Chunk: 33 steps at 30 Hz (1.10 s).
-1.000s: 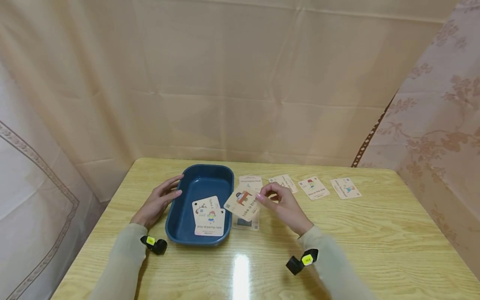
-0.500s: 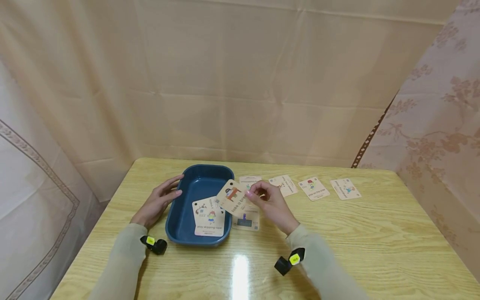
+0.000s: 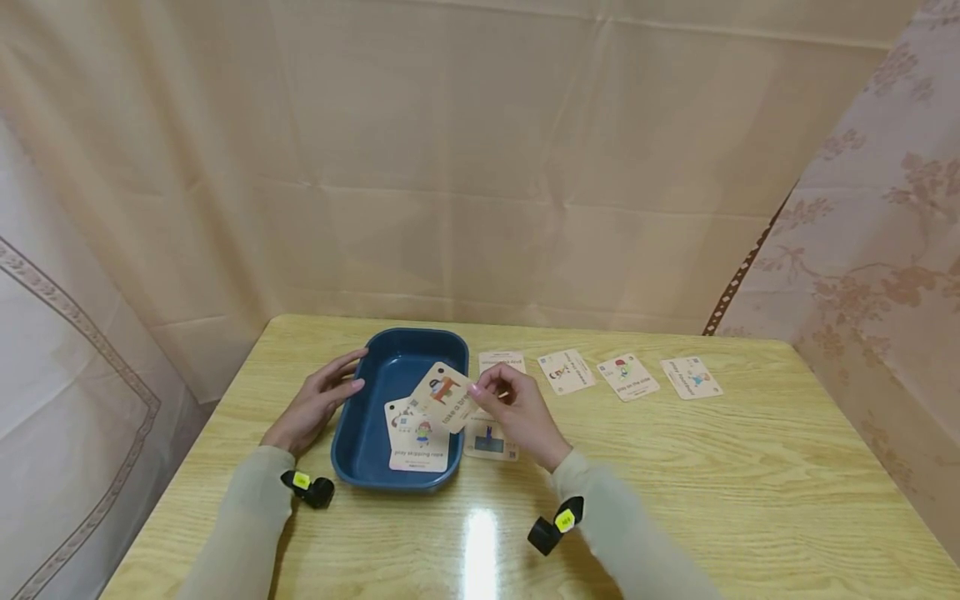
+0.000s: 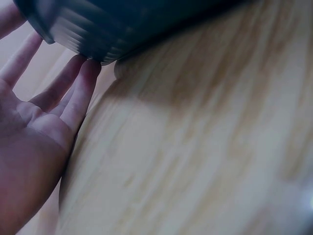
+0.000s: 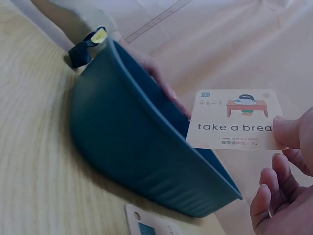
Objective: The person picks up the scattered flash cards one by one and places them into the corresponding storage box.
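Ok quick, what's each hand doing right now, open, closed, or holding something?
Left hand: open, straight fingers resting against the side of the blue tub.
Right hand: pinching the "take a break" card above the tub.

Left hand [image 3: 315,408] flat, right hand [image 3: 517,412] pinching

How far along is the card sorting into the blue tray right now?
Done: two cards already lie in the blue tray. In hand: the right hand pinches the "take a break" card over the tray's rim, not yet released, while the left hand rests open against the tray's side. Left: five cards on the table, one beside the tray and four in a row behind.
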Tool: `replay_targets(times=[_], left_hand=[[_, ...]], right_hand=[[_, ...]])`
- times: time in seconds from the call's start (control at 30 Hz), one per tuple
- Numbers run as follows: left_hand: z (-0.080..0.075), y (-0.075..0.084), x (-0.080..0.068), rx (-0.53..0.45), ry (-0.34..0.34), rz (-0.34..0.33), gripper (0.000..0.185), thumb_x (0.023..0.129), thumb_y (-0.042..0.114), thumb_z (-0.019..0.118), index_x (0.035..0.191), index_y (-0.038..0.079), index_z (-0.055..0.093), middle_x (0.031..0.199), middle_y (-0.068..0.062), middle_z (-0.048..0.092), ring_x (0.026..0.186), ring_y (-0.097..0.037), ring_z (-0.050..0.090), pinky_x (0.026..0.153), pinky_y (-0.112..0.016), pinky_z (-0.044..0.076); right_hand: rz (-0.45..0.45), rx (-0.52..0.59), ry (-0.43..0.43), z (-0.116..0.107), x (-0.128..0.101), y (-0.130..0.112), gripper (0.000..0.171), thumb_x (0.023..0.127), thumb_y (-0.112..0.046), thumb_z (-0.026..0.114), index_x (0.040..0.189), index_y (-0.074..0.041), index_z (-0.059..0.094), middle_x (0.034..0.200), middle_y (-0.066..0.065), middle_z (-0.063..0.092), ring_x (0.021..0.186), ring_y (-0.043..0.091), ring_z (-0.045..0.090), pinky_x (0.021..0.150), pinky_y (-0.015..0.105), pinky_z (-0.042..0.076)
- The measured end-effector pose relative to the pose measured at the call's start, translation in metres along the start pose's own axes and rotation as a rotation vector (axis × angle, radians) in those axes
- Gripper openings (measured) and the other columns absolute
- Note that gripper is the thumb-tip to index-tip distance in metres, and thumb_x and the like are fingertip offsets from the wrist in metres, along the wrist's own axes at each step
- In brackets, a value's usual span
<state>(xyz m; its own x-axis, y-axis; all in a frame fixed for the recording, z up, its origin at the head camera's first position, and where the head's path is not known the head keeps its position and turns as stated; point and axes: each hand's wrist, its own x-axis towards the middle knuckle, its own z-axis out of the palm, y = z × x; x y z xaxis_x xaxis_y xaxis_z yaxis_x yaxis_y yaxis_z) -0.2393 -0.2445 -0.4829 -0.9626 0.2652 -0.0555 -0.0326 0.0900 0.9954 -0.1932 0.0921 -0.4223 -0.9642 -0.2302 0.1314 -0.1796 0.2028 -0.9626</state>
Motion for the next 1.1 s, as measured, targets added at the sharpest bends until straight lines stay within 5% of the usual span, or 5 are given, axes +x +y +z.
replay_targets(times=[0.63,1.1], left_hand=[[0.000,0.002,0.002,-0.005,0.001,-0.003,0.062,0.102,0.027,0.064,0.157,0.016,0.039,0.161,-0.015,0.029,0.145,-0.039,0.028,0.119,-0.059,0.023],[0.000,0.001,0.001,-0.009,0.005,-0.010,0.062,0.102,0.029,0.064,0.157,0.017,0.039,0.161,-0.015,0.030,0.145,-0.039,0.030,0.119,-0.060,0.022]], right_hand=[[0.005,-0.129,-0.156,0.008,-0.003,0.011,0.013,0.097,-0.020,0.072,0.103,-0.009,0.070,0.087,0.003,0.058,0.080,0.019,0.054,0.071,0.029,0.046],[0.012,-0.164,-0.170,-0.010,-0.011,0.017,0.024,0.093,-0.020,0.076,0.109,-0.005,0.066,0.089,0.003,0.054,0.081,0.020,0.053,0.071,0.028,0.046]])
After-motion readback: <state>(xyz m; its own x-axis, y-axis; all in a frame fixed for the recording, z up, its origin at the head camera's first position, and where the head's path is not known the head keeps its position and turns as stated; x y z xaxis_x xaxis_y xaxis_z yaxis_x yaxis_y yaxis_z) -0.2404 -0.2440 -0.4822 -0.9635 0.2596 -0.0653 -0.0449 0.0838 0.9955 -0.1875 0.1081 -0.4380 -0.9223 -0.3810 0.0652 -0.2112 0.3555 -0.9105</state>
